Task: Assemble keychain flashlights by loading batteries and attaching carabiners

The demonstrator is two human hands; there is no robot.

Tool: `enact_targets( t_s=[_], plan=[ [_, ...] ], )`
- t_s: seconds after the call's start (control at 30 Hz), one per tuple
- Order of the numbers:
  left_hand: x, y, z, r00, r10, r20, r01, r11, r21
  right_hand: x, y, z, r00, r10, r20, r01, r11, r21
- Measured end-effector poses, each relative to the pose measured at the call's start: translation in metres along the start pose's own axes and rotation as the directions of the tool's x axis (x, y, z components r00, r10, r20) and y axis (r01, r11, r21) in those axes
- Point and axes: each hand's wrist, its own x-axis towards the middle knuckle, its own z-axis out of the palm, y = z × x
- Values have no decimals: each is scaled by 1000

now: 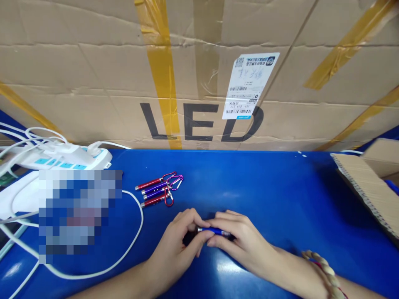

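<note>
Low in the middle of the view, a slim blue keychain flashlight (pixel 215 230) with silvery ends lies level between my two hands. My left hand (pixel 179 241) pinches its left end between thumb and fingers. The right end is held by my right hand (pixel 238 234), its fingers curled around the metal tip and partly hiding it. Beyond my left hand, several similar keychain flashlights lie side by side on the table: a red one (pixel 149 184), two purple-blue ones, one of them a purple flashlight (pixel 154 189), and another red one in front. Small carabiner clips (pixel 176 182) hang from their right ends.
A blue table (pixel 255 187) ends at a big cardboard box (pixel 102 74) marked LED. On the left are a white power strip (pixel 77 160), tangled white cables (pixel 141 216) and a pixelated patch. An open carton's flap (pixel 364 187) juts in at the right.
</note>
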Motion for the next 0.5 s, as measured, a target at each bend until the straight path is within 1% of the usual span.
enact_targets(
  t_s=[0.07, 0.17, 0.23, 0.3, 0.4, 0.5],
  plan=[
    [0, 2, -1, 999, -2, -41, 2, 1000, 5, 2, 0, 0, 1000, 28, -3, -28, 998, 49],
    [-1, 4, -3, 981, -27, -194, 19, 999, -44, 5, 1, -2, 996, 84, -19, -79, 982, 173],
    [-2, 4, -4, 968, -26, -249, 6, 997, -78, 6, 2, -3, 993, 113, -41, -101, 969, 225],
    [-4, 3, -4, 973, -6, -230, -17, 995, -99, 6, 2, -4, 991, 117, -64, -99, 967, 236],
    [-6, 2, -5, 988, 5, -153, -26, 990, -140, 5, 3, -5, 991, 99, -85, -77, 970, 230],
    [-7, 2, -6, 993, -4, -121, -15, 987, -160, 6, 3, -5, 994, 94, -64, -77, 971, 227]
  ],
)
